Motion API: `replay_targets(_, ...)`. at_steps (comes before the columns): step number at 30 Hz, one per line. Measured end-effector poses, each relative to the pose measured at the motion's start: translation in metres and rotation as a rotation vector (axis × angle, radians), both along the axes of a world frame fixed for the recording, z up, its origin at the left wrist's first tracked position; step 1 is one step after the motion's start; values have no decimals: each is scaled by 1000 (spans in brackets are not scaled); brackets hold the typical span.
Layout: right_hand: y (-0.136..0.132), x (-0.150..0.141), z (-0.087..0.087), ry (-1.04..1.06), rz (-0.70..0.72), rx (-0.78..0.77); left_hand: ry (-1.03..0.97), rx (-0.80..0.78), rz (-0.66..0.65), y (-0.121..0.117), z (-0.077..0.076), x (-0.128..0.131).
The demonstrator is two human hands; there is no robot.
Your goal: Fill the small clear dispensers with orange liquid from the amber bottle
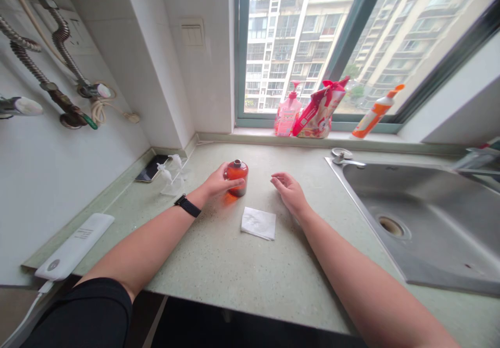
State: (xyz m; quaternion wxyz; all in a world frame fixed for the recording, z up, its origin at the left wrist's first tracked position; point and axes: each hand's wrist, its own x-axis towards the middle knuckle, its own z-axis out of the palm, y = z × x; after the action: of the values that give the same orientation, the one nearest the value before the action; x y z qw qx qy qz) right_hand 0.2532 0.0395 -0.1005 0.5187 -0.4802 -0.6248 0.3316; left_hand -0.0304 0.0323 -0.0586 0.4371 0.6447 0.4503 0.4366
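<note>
A small amber-orange bottle [236,176] with an open neck stands upright on the pale green countertop [234,264]. My left hand [219,183] wraps round its left side, and a black watch sits on that wrist. My right hand [288,190] hovers just right of the bottle with fingers loosely apart, holding nothing. A folded white tissue [258,223] lies on the counter between my forearms, in front of the bottle. A clear pump head [171,173] lies to the left near the wall.
A steel sink [422,218] fills the right side. On the windowsill stand a pink pump bottle [287,112], a red refill pouch [318,111] and an orange-and-white bottle [375,111]. A phone [152,168] and a white power bank [74,246] lie by the left wall.
</note>
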Motion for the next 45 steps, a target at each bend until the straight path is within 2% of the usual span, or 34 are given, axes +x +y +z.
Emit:
replay_targets(3,0,0,4,84,-24,-6,291,124,10,-9,9,9)
replay_targets(7,-7,-3,20,165,-42,1,794,460,175,-20,22,15)
replay_targets(10,-13,-12,41,251,-31,62,932,586,236,-23,23,16)
replay_targets(13,-14,-27,62,278,50,118,947,602,261,-23,20,15)
replay_targets(16,-9,-49,72,272,122,148,935,617,260,-23,17,15)
replay_targets(20,-2,-74,67,232,169,186,914,637,253,-23,15,16)
replay_targets(23,-2,-84,59,204,189,155,893,628,258,-24,13,18)
replay_targets(27,-3,-84,55,209,220,131,860,617,246,-24,11,20)
replay_targets(40,-1,-69,66,174,309,140,851,636,231,-25,11,21)
replay_targets(45,5,-61,66,144,372,82,841,626,227,-24,10,21)
